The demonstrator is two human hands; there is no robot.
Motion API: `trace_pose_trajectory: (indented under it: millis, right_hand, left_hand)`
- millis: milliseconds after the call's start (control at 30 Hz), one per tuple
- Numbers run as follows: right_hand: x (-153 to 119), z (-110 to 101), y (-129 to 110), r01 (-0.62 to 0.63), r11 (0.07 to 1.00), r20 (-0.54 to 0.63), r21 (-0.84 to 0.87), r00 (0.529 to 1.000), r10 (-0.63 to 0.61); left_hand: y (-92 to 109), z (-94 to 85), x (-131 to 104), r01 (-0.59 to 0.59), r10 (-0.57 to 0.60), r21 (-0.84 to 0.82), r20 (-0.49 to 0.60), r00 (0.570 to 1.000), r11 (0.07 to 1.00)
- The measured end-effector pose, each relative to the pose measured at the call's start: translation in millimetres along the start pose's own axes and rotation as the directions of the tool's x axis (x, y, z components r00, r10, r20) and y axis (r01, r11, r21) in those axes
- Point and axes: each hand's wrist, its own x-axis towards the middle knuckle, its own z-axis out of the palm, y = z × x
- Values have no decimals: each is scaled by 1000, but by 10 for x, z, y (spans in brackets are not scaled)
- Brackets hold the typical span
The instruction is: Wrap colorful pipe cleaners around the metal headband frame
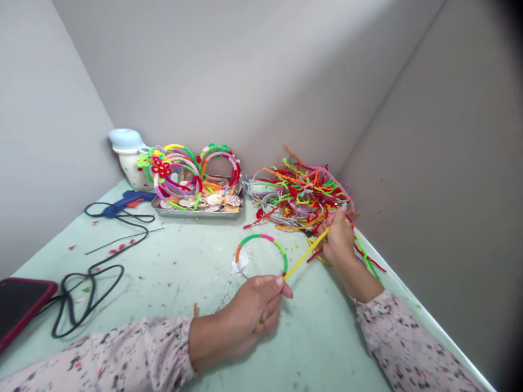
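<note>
My left hand (pixel 261 305) is closed at the near side of a thin headband (pixel 261 236), pinching it between thumb and fingers. Green, pink, orange and red fuzzy wrapping covers much of the hoop, while a bare grey wire shows at its lower left. A yellow pipe cleaner (pixel 306 255) stretches from that pinch up to my right hand (pixel 340 234), whose fingers are closed on its other end. My right hand is beside the heap of coloured pipe cleaners (pixel 302 188). Part of the hoop is hidden behind my left hand.
A metal tray (pixel 200 214) of shells bears several wrapped headbands (pixel 175 169). Left of it are a white cup with a blue lid (pixel 126 155) and a blue glue gun (pixel 122 204). A black cord (pixel 92 288) loops towards a red-edged phone or tablet (pixel 24 305). Grey walls enclose the table.
</note>
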Motion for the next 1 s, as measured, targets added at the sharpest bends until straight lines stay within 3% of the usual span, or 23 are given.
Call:
trace_pose_trajectory:
  millis: [100, 200, 333, 500, 1000]
  right_hand:
    - [-22, 55, -63, -97, 994, -7, 59, 995, 97]
    - [-36, 79, -128, -267, 953, 72, 143, 963, 259]
    - [10, 25, -143, -369, 908, 149, 201, 927, 343]
    - [87, -65, -105, -369, 924, 331, 99, 888, 319]
    - [34, -91, -45, -308, 928, 419, 208, 886, 200]
  left_hand:
    - [8, 11, 1, -7, 7, 18, 16, 1000, 1000]
    - [14, 33, 15, 14, -14, 36, 4, 1000, 999]
    - [14, 49, 38, 23, -23, 41, -24, 999, 999]
    - [16, 23, 44, -48, 50, 57, -34, 998, 997]
    - [44, -8, 78, -106, 108, 23, -150, 983, 994]
